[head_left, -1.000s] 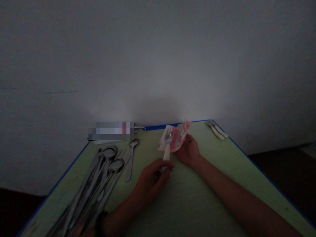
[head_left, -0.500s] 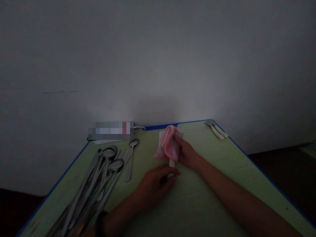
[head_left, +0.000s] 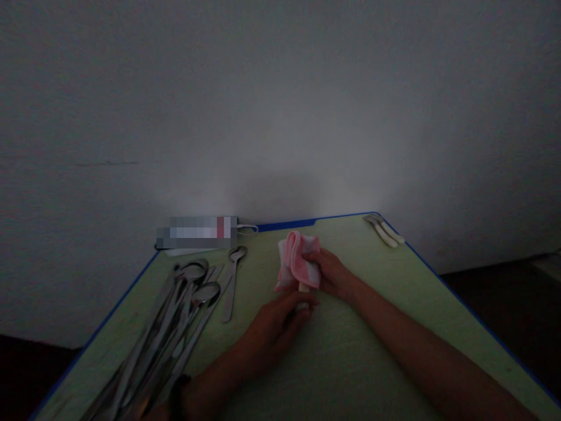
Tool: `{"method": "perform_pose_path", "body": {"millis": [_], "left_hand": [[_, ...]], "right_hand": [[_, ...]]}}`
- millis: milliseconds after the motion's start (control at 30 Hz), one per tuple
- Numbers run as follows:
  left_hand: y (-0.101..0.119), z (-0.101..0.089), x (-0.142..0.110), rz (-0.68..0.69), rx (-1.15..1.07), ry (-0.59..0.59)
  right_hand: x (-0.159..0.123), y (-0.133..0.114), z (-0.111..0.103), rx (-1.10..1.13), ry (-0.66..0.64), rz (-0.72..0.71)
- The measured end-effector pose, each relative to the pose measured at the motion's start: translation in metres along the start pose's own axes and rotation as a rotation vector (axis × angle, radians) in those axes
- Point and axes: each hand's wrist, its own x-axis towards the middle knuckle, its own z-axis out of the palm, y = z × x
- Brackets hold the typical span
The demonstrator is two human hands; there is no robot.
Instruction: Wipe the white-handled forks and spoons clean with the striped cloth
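My right hand (head_left: pixel 333 273) is closed around a pink and white cloth (head_left: pixel 297 263), which is wrapped over the head of a fork. Only a short piece of the fork's pale handle (head_left: pixel 302 290) shows below the cloth. My left hand (head_left: pixel 277 323) pinches the lower end of that handle, its fingers closed on it. Both hands rest near the middle of the green table top (head_left: pixel 350 362).
A pile of several metal spoons and utensils (head_left: pixel 170 327) lies at the left, one spoon (head_left: pixel 231 280) apart from it. Two pale-handled utensils (head_left: pixel 384 230) lie at the far right corner. A blurred box (head_left: pixel 197 233) stands against the wall. The table has blue edges.
The cloth was open with the fork head showing on it; my right hand has folded it over the fork head and drawn it slightly down toward my left hand.
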Motion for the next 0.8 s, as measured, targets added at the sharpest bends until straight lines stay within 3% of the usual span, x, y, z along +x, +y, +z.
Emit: {"method": "perform_pose_path", "body": {"millis": [367,533,800], "left_hand": [[0.0025,0.0005,0.0020,-0.018,0.058,-0.039],[0.0046,-0.0016,0.0012,-0.022,0.066,-0.101],[0.0031,-0.0008,0.0010,-0.001,0.078,-0.112]], "right_hand": [[0.0016,0.0023,0.0018,0.033,0.057,0.014],[0.0050,0.0035,-0.0002,0.115,0.032,-0.002],[0.0015,0.0035,0.0002,0.034,-0.004,-0.010]]}}
